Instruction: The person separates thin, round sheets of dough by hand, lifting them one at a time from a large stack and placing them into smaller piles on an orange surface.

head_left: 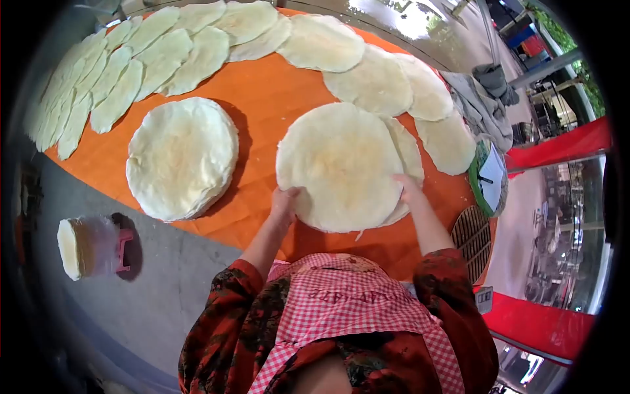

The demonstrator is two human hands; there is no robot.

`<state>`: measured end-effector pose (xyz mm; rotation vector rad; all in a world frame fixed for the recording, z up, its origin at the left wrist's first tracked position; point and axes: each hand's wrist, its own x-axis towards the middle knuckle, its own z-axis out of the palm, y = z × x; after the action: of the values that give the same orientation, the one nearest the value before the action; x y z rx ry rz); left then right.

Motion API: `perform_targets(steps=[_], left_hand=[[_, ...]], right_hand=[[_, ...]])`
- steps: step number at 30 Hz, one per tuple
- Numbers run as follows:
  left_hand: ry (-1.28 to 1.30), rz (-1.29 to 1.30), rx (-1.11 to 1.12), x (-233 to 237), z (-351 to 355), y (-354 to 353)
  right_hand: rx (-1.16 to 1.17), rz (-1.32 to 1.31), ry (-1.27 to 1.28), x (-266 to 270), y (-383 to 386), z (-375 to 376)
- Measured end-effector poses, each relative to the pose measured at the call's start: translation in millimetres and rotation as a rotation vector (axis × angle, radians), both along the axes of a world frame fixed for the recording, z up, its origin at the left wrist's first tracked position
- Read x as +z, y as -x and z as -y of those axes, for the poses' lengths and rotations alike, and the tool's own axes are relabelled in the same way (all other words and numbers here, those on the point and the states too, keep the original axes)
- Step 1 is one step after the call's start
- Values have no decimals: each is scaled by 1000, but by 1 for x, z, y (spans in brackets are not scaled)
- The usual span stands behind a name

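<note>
— Where are the hands?

— Both are on the flatbread stack point(338, 167), the round pile in the middle of the frame, lying on the orange-covered bench point(262, 108). The left hand point(283, 202) is at the pile's lower-left rim and the right hand point(407, 187) at its right rim.

— Gripping it?

— The left fingers point(292, 194) are bent against the edge; I cannot tell whether they pinch it. The right fingers point(399, 178) lie spread out flat on the rim, closed on nothing.

— What is around it?

— A second stack point(182, 157) of much the same size sits to the left of centre, well apart from the first. Single flatbreads point(157, 56) overlap in a band from the far left across the top of the frame, and down the right side, where a few are tucked under the held pile.

— And off the cloth?

— A wrapped roll point(82, 246) of something pale sits at the lower left on a grey surface point(170, 282). A round wire rack point(471, 233) lies at the right edge of the bench, with a grey cloth point(482, 105) bunched above it at the upper right.
</note>
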<state>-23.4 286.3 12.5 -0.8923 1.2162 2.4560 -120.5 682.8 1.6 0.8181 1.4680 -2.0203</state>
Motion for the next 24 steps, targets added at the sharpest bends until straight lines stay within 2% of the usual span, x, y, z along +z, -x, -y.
perform_targets(steps=[2,5,8,11,13,14,15,16,18,22,24], left_hand=[[37,-23,59,-22,-1,0],[57,-18,38,-35,-2,0],[42,24,17,-28,-4,1],[70,7,42,-22,-8,-7],[111,3,107,-19,-35,-22],[100,-1,131,-3,-52,-28],[91,-44,69,15,-61,-31],[-150,-9,80,21,-56,-27],[-619,37,106,31,-30,-22],[-530,21,-65,23,6,12],[-417,72,-135,16,2,28]], right_hand=[[-181,-83,99,43,-20,37],[-214,-82,346,27,-45,28],[-31,-260,-52,-3,-63,31],[-110,-193,-144,12,-55,31],[-312,-206,198,23,-63,39],[-403,-210,370,26,-68,40],[-333,-212,253,12,-70,34],[-261,-217,134,-4,-73,25],[-184,-318,101,-11,-77,24],[-159,-374,106,24,-66,41],[-138,-482,-79,54,-62,49]])
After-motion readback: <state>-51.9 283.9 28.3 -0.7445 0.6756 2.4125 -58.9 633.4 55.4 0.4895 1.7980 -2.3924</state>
